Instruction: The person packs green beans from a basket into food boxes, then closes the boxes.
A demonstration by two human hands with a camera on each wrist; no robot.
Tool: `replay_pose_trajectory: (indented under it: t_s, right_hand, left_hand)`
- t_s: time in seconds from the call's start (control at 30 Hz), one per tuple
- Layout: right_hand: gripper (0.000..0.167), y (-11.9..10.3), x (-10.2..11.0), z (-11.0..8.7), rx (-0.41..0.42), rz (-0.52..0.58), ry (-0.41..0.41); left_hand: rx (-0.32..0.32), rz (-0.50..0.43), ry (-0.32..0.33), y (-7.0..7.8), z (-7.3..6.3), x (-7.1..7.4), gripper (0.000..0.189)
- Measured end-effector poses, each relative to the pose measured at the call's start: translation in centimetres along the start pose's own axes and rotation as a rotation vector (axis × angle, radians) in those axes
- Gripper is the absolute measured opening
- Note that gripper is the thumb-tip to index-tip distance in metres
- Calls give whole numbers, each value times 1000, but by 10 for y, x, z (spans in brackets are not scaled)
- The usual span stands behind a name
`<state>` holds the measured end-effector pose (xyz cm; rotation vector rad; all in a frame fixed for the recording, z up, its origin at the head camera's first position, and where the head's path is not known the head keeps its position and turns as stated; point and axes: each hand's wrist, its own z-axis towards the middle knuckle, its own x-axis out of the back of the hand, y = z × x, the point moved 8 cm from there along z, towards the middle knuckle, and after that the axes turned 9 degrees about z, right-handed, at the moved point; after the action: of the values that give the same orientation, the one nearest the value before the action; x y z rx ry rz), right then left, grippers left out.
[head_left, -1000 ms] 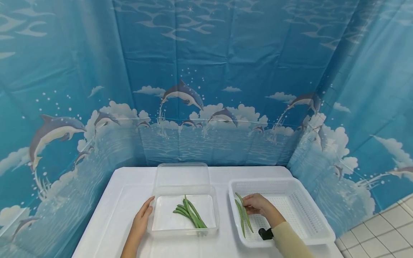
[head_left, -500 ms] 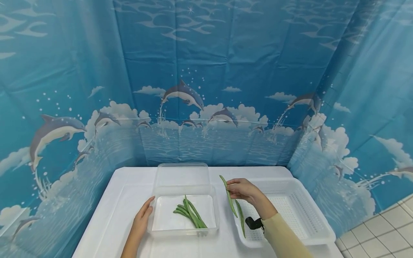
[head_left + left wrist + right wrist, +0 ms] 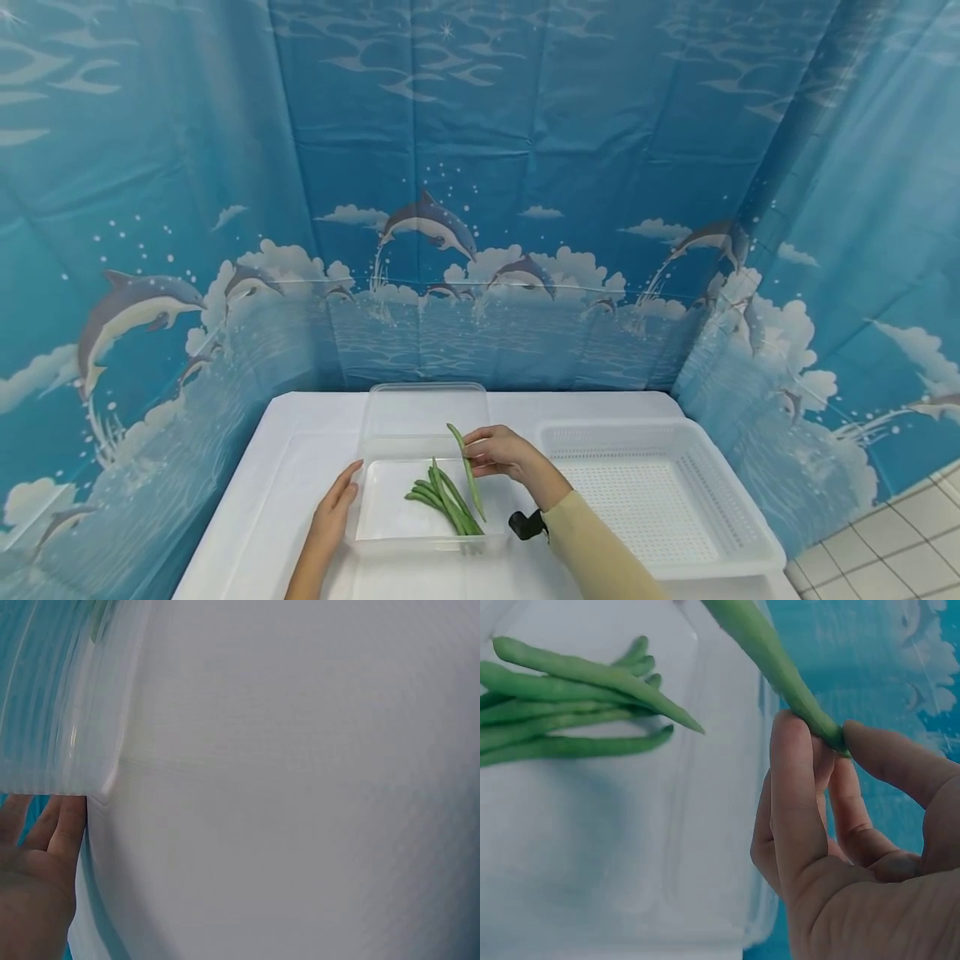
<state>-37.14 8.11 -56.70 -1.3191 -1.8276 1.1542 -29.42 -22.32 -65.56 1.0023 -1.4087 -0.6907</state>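
Note:
In the head view my right hand (image 3: 513, 458) is over the right side of a clear plastic container (image 3: 408, 543). Thumb and fingertips pinch a green bean (image 3: 468, 473) near one end, as the right wrist view shows, and the bean slants down from them in the head view. Several green beans (image 3: 562, 709) lie in a loose bunch inside the container. Its left wall is touched by my left hand (image 3: 330, 510), whose fingers are extended. In the left wrist view the fingertips of that hand (image 3: 41, 877) are partly hidden by the container.
A white perforated basket (image 3: 750, 521) stands to the right, its left part covered by my forearm. Behind the container lies a clear flat lid (image 3: 427, 408). A white cloth covers the table (image 3: 255, 517), and a blue dolphin-print curtain (image 3: 480, 333) hangs around it.
My right hand has picked a green bean from the basket and carried it left to the container. The left hand stays at the container's wall. The head view has shifted slightly.

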Motion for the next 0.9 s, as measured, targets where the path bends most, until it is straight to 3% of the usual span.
replay_pose_trajectory:
  t_s: [0.33, 0.63, 0.9]
  right_hand:
    - [19, 22, -37, 21, 3, -128, 21]
    - [11, 39, -45, 28, 22, -257, 108]
    - [9, 44, -48, 30, 27, -270, 139]
  left_hand:
    - [-25, -21, 7, 3, -3, -1, 50]
    - [0, -13, 8, 1, -1, -2, 49]
    - [-5, -8, 20, 2, 0, 1, 49]
